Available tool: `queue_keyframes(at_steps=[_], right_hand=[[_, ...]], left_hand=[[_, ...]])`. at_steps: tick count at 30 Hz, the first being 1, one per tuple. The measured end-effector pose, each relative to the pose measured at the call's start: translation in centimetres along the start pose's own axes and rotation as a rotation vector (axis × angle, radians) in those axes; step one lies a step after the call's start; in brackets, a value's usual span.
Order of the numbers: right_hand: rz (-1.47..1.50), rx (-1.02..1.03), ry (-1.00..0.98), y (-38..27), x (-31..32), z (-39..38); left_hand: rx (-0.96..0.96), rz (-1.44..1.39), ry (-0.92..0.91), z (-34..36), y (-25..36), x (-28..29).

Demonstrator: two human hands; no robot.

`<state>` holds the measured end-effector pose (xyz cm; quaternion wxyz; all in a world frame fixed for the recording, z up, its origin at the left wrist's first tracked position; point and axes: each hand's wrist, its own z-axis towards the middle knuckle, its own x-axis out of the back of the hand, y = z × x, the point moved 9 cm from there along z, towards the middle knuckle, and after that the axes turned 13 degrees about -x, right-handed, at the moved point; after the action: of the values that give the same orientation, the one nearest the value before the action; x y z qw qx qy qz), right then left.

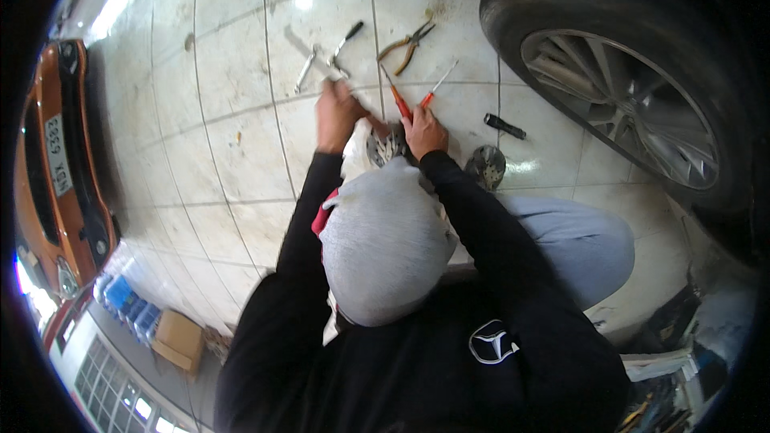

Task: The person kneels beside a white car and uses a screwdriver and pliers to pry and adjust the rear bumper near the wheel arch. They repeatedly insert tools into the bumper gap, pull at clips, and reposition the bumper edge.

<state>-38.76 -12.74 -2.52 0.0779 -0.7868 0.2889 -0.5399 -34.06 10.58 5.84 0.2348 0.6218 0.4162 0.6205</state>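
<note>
My left hand (338, 115) is closed round a long flat tool, smeared by motion. Its grey strip (301, 43) points to the upper left, and a brown part (375, 123) shows on the other side of the fist. My right hand (427, 133) has its fingers curled on the red handle of a screwdriver (430, 99). Against those fingers lies another red-handled screwdriver (399, 101), its tip pointing up and left. Beyond my hands, a wrench (305, 70), a black-handled tool (346, 42) and orange-handled pliers (407, 47) lie on the tiles.
A black flashlight (504, 126) lies right of my right hand, near my patterned shoe (485, 167). A large car wheel (626, 96) stands at the right. Far left are an orange car (74, 152), a cardboard box (178, 340) and blue bottles (120, 295).
</note>
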Motion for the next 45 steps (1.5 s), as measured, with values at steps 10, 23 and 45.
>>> queue_keyframes(at_steps=[10,23,45], right_hand=[[0.038,-0.167,-0.235,0.7,-0.8,0.8],[0.062,0.314,0.073,-4.2,35.9,3.5],[0.274,0.340,0.018,-1.0,46.9,-3.1]], left_hand=[[0.166,-0.455,0.197,-13.6,7.0,17.0],[-0.377,-0.548,-0.071,-17.7,36.8,6.2],[-0.433,-0.757,0.130,-14.7,37.0,-3.8]])
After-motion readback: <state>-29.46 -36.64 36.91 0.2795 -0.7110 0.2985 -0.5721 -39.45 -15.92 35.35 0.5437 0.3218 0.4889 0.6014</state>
